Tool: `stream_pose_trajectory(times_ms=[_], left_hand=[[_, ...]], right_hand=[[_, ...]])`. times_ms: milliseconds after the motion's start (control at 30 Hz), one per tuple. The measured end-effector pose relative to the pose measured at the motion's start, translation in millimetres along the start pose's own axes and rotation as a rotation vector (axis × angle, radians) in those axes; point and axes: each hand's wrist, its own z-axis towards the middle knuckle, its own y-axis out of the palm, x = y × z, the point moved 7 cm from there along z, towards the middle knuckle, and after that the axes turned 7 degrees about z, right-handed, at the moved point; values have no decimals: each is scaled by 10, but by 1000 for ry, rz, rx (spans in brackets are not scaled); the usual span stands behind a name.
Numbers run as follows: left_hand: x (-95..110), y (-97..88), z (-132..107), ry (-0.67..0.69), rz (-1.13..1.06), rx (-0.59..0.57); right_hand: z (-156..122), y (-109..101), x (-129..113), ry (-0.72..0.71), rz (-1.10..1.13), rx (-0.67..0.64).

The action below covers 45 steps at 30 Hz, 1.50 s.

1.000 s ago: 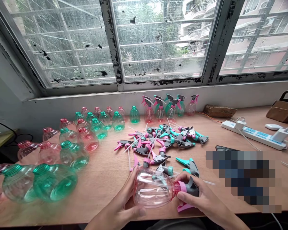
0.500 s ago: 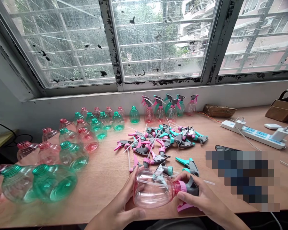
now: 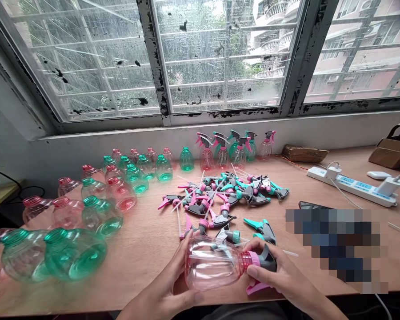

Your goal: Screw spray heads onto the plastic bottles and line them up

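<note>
A clear pink spray bottle (image 3: 213, 264) lies on its side between my two hands, above the table's front part. My left hand (image 3: 175, 275) cups its base, with the thumb below and the fingers behind. At the neck, my right hand (image 3: 270, 269) grips the pink collar of the grey and pink trigger spray head (image 3: 268, 260). The collar sits on the red threaded neck, with some thread showing. Just beyond the bottle lies a heap of loose trigger spray heads (image 3: 226, 191), grey with pink or teal parts and thin white tubes.
Open green bottles (image 3: 76, 255) and pink bottles (image 3: 123, 195) stand in rows at left. Several bottles with spray heads (image 3: 222, 153) stand by the wall. At right are a power strip (image 3: 353, 184), a phone (image 3: 315, 206) beside a blurred patch, and a brown box (image 3: 391, 151).
Both hands keep their hold on the spray bottle. The bottle seems to have turned slightly, as the reflections and the tube inside look different.
</note>
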Motion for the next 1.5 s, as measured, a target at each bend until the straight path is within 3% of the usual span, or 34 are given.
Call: stream_pose_trajectory(times_ms=[133,333,533,733,967,1233,1500], left_hand=[[10,-22,-6,-2,84,17],[5,6,7,-11,-118,-11],[-13,9,-10,22,-7,15],[-10,1,18,56,-104,3],[-33,-7,-5,49,-41,9],[-7,24,17,14,-209,-27],[-54,-2,-5,41,-39,11]], right_hand=[[-14,-17,55,66,33,39],[-11,-8,54,50,64,30],[-16,46,70,135,162,-3],[-10,13,22,55,28,-4],[-16,27,42,66,107,-3],[-7,29,34,67,93,1],[-4,30,19,94,128,27]])
